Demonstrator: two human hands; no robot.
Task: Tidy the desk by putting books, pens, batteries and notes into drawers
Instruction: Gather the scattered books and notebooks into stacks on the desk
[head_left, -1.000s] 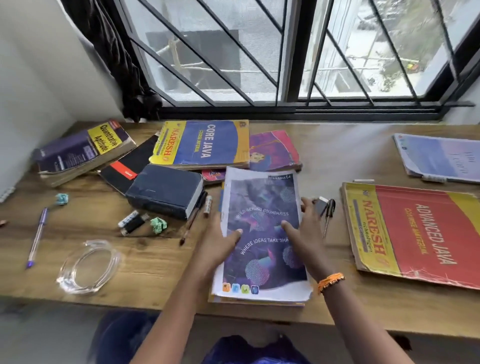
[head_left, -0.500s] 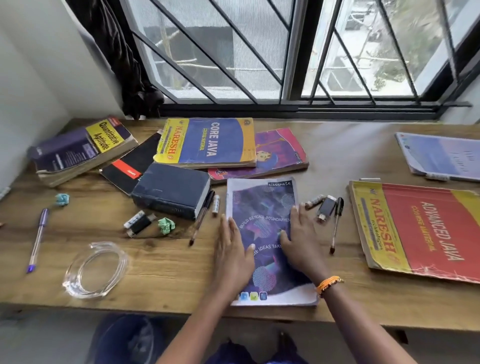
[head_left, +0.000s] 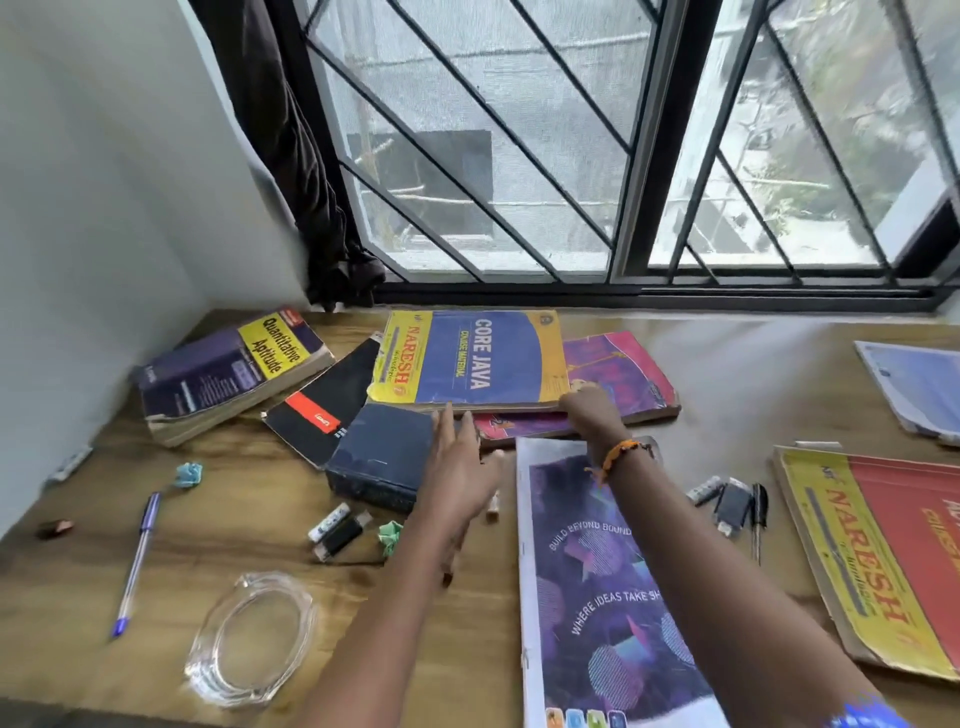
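Note:
My left hand (head_left: 460, 470) hovers open, fingers stretched, over the thick dark blue book (head_left: 376, 452), pointing at the yellow-and-blue Core Java book (head_left: 478, 358). My right hand (head_left: 589, 410), with an orange wristband, rests at that book's near right corner, above the pink book (head_left: 623, 376); its fingers are hidden. The purple notebook (head_left: 597, 582) lies flat under my right forearm. A purple pen (head_left: 136, 564), batteries (head_left: 328, 519), a green crumpled note (head_left: 390, 536) and a blue crumpled note (head_left: 188, 474) lie on the left. A black pen (head_left: 758, 514) and a battery (head_left: 704, 488) lie on the right.
The Quantitative Aptitude book (head_left: 228, 374) and a black notebook (head_left: 322, 402) lie at the back left. A red Advanced Java book (head_left: 883, 561) and a pale blue booklet (head_left: 919, 384) are at the right. A glass dish (head_left: 249, 639) sits near the desk's front edge. The barred window is behind.
Both hands have left the purple notebook and moved away from me toward the Core Java book. My head has shifted closer and to the left.

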